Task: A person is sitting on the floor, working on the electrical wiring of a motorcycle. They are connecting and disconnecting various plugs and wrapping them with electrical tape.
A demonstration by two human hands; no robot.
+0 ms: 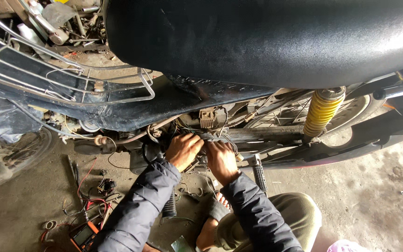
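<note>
Both my hands are tucked under a motorcycle's black seat (267,37), at a bundle of wires (211,136) on the frame. My left hand (183,150) is curled around the wiring just left of centre. My right hand (221,158) grips the same bundle right beside it, knuckles up. Above the hands sits a small finned electrical unit (206,118). The fingertips are hidden among the cables, so I cannot see exactly which wire each one pinches.
A yellow shock spring (322,112) stands to the right, a black footpeg (260,176) below my right hand. A chrome carrier rack (71,77) lies at left. Red and black leads and an orange multimeter (85,234) lie on the concrete floor.
</note>
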